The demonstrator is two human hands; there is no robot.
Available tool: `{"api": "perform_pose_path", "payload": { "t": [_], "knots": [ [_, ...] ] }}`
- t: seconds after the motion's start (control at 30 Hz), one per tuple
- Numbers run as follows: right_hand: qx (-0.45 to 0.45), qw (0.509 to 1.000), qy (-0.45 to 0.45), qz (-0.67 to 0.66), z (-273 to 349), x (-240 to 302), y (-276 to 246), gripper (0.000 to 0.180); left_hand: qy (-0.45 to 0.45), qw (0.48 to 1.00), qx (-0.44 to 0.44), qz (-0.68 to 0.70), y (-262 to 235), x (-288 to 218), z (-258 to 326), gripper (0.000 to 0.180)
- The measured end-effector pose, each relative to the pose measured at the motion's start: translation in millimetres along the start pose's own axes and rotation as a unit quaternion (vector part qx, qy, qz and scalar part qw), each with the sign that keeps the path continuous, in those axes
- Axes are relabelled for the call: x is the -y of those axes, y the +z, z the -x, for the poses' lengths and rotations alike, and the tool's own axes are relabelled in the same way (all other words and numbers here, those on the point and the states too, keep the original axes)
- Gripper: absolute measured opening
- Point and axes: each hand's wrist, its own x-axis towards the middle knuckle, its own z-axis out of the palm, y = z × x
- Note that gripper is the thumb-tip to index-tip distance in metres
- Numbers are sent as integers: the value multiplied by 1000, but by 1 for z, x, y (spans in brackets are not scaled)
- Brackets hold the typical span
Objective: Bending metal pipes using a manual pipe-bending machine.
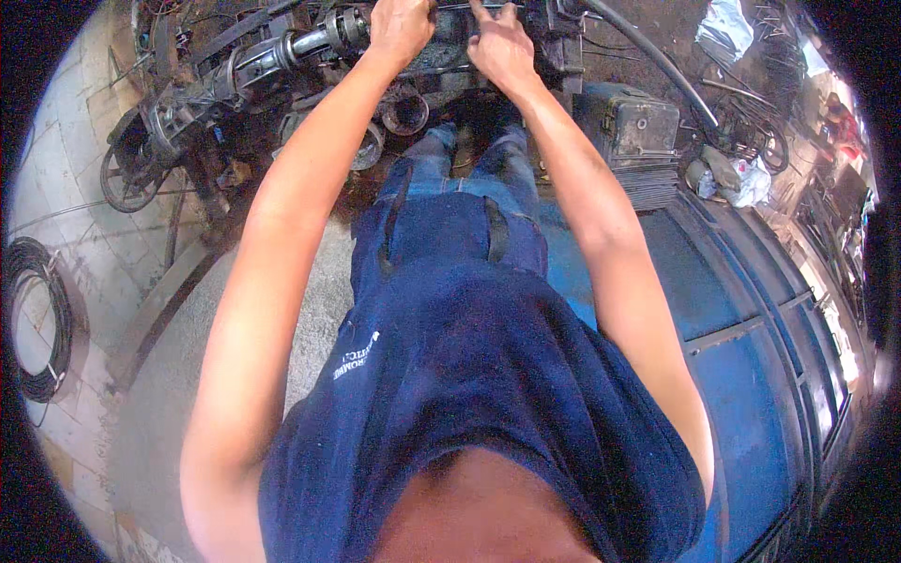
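Navy shirt [469,394] fills my near view, beyond it left hand [402,28] and right hand [502,47] each with grip closed on the greasy axle assembly [282,56] at top; looks mid-pull, next move likely needs steady two-handed force.

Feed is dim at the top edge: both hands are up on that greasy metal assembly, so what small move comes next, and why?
Probably a short, even pull with both hands. The left hand and right hand grip the dark metal assembly close together, arms outstretched; what the fingers hold is unclear.
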Motion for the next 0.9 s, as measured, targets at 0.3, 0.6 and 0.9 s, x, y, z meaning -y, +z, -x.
{"api": "perform_pose_path", "payload": {
  "t": [0.3, 0.6, 0.9],
  "knots": [
    [-71, 996, -37, -44, 49, -14, 38, 31, -4, 999, 35, -1, -3, 7, 3, 17],
    [23, 899, 52, -435, 83, -11, 47, 43, 31, 992, -24, 116, -30, -19, 99, 8],
    [159, 923, -32, -349, 92, 11, 91, 25, -63, 989, 32, 131, -48, -33, 185, 27]
  ]
}}
